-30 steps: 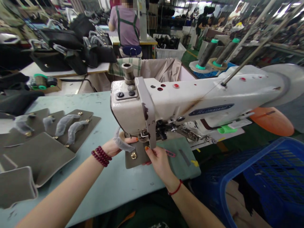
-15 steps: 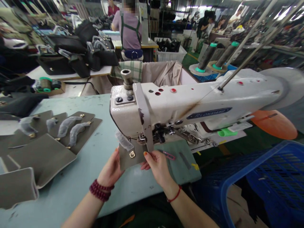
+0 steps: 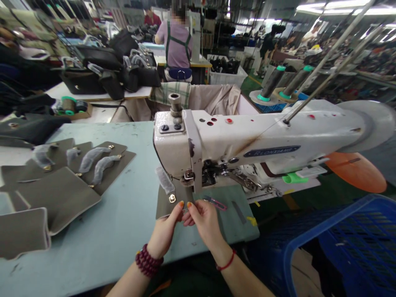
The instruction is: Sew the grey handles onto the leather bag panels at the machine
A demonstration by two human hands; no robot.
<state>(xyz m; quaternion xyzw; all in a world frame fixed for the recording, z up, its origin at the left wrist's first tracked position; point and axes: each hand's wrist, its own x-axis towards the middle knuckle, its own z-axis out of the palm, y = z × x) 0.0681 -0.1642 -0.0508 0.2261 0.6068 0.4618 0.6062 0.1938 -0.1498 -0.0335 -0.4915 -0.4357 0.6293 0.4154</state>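
Landmark for this entry: the sewing machine.

Your left hand and right hand sit together just in front of the machine's head, fingertips meeting at the near edge of the grey-green bag panel. Both pinch that edge between thumb and forefinger, the other fingers loosely curled. The panel runs from your fingers back under the head, toward the needle area; its gold ring fitting and plastic-wrapped strap lie on the left part, just below the left end of the machine (whether the presser foot is down on the panel cannot be told, since the head hides it).

Judged step: aligning the panel edge at the needle, before or between stitch runs. The next move would seem to call for a steady two-handed feed, with the edge kept square to the head and the wrapped strap kept out from under the foot.

Also noted: a pink clip lies on the table just right of your right hand. More panels with wrapped straps are stacked well to the left of the machine. A blue crate stands below its right end, and a person in an apron works far behind it.
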